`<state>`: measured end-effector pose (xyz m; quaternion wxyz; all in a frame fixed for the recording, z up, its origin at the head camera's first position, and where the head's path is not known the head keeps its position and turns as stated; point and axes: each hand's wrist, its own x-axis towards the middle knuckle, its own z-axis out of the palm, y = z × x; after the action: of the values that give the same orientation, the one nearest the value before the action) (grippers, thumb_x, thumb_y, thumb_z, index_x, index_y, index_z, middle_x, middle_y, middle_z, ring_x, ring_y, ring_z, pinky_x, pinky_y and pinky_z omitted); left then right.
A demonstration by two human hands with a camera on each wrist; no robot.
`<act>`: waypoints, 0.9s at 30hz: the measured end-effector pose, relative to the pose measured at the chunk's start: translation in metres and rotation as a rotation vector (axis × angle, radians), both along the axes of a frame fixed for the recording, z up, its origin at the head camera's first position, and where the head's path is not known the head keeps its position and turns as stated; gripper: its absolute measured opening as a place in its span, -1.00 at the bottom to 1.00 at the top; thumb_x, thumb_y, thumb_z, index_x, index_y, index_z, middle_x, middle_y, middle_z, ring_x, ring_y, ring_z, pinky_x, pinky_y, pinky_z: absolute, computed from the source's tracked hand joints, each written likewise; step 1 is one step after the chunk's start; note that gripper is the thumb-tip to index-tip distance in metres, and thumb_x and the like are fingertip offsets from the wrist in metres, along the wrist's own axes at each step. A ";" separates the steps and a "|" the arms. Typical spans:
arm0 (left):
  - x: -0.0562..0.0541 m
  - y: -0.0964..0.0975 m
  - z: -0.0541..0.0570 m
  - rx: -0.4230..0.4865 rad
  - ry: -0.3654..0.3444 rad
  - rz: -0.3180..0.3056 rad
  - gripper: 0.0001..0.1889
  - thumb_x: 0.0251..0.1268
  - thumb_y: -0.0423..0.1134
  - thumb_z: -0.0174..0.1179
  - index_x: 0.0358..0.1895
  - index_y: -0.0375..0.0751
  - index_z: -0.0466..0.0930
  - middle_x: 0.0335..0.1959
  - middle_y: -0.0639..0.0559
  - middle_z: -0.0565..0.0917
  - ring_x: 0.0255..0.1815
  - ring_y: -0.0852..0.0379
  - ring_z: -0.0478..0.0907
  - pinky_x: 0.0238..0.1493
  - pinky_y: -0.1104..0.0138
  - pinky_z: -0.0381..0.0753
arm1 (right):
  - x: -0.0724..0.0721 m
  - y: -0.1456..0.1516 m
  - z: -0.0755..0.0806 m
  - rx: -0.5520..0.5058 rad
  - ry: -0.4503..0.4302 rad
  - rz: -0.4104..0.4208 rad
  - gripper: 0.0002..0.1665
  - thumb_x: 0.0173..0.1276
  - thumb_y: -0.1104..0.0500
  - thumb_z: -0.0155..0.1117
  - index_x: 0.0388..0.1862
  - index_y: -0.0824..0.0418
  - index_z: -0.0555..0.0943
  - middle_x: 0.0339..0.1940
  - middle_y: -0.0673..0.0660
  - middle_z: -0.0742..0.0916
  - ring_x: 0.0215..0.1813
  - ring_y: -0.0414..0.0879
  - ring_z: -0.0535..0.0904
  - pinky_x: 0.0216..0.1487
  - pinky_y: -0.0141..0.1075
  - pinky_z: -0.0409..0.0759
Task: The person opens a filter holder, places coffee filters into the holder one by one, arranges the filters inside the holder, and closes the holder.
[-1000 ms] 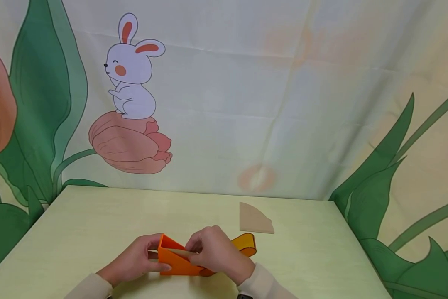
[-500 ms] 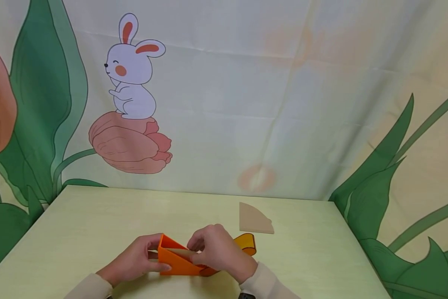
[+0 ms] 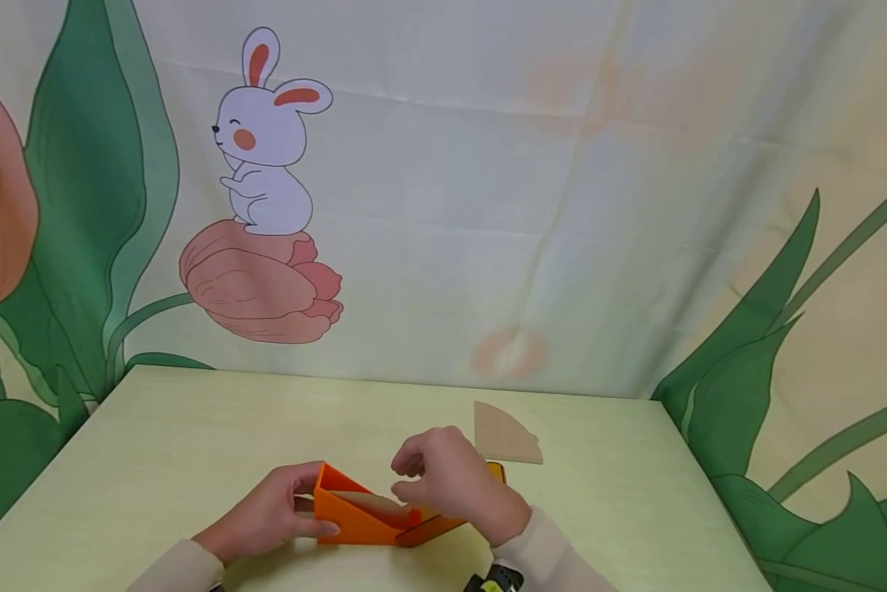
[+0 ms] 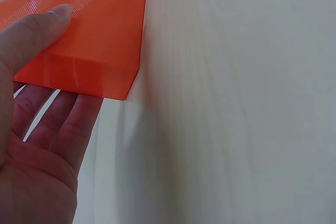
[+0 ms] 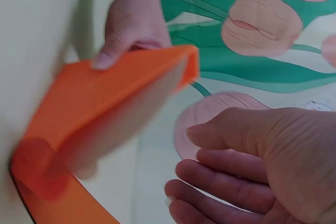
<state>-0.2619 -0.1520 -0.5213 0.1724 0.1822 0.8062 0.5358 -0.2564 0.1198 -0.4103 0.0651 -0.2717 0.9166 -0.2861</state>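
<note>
An orange wedge-shaped coffee filter holder (image 3: 356, 523) stands on the table with its amber lid (image 3: 434, 528) swung out to the right. A brown paper coffee filter (image 5: 113, 129) sits inside, its edge rising above the sloping opening. My left hand (image 3: 269, 508) grips the holder's left end, thumb on the near face and fingers behind it. My right hand (image 3: 454, 483) hovers above the lid, fingers loosely bent with nothing between them. In the left wrist view, the thumb (image 4: 39, 30) presses flat on the orange wall.
Farther back on the pale table (image 3: 214, 427) lies another brown coffee filter (image 3: 504, 436). Behind the table hangs a cloth backdrop (image 3: 428, 247) printed with a rabbit and tulips.
My right hand has let go of the paper filter and moved up and to the right, uncovering the filter and the hinge end of the lid. My left hand keeps its hold.
</note>
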 end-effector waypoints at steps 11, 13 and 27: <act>-0.001 -0.001 -0.001 0.011 -0.011 -0.006 -0.49 0.10 0.00 0.54 0.13 0.02 0.65 0.07 0.09 0.74 0.07 0.04 0.66 0.23 0.04 0.67 | -0.020 0.047 0.032 -0.039 0.050 -0.134 -0.82 0.32 0.09 0.49 -0.13 0.11 0.80 -0.23 -0.02 0.83 -0.26 -0.23 0.68 -0.15 -0.32 0.71; -0.002 -0.001 -0.001 0.011 -0.011 -0.003 -0.49 0.09 -0.01 0.55 0.13 0.01 0.65 0.06 0.08 0.75 0.07 0.03 0.66 0.22 0.05 0.67 | -0.025 0.057 0.033 -0.068 0.068 -0.170 -0.82 0.33 0.12 0.48 -0.13 0.13 0.79 -0.22 -0.01 0.82 -0.25 -0.20 0.69 -0.12 -0.29 0.73; -0.001 0.002 0.002 0.019 -0.047 0.001 -0.48 0.12 -0.02 0.53 0.15 -0.02 0.63 0.09 0.05 0.73 0.05 0.03 0.67 0.13 0.21 0.72 | -0.085 0.111 -0.007 -0.152 0.064 -0.384 -0.83 0.34 0.15 0.47 -0.12 0.15 0.77 -0.19 0.04 0.81 -0.20 -0.11 0.68 -0.07 -0.22 0.74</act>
<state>-0.2633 -0.1505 -0.5192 0.1896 0.1709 0.7968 0.5477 -0.3412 0.2305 -0.4171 -0.0403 -0.1049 0.9289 -0.3528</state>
